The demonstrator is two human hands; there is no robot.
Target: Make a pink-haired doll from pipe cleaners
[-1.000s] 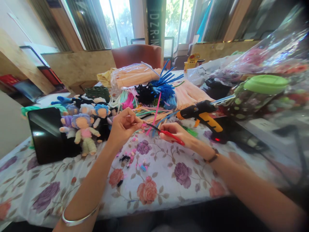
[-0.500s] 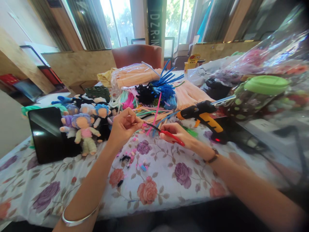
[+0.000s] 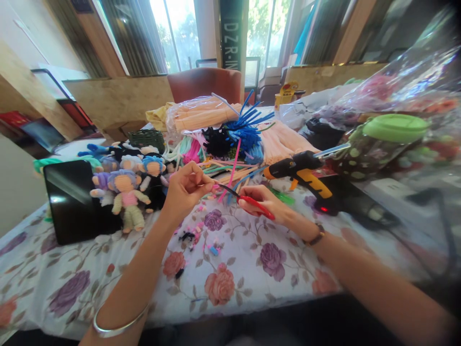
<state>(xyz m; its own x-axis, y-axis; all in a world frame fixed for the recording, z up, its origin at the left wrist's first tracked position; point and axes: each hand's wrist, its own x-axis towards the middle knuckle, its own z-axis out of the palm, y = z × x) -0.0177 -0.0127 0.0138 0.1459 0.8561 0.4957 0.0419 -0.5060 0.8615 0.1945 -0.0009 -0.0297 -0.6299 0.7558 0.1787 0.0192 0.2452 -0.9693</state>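
My right hand (image 3: 264, 202) is closed round the red handles of a pair of scissors (image 3: 257, 206), whose dark blades point left. The blade tips reach the fingertips of my left hand (image 3: 189, 190). Thumb and forefinger of that hand are pinched on a small pink piece (image 3: 215, 187), mostly hidden; it looks like pipe cleaner. Just behind the blades, a long pink pipe cleaner (image 3: 235, 163) leans up over the pile. Small pink, black and blue clippings (image 3: 190, 236) lie on the floral tablecloth (image 3: 248, 283) below my hands.
Small dolls (image 3: 127, 197) stand at the left beside a black tablet (image 3: 70, 202). Behind my hands are bundled blue pipe cleaners (image 3: 248, 129) and wrapped peach ones (image 3: 205, 115). A yellow-black glue gun (image 3: 306, 175) with a red light stands right, near a green-lidded jar (image 3: 392, 129).
Both hands stay in almost the same place, with the scissors' blades still at the pink piece. The view has shifted very slightly.
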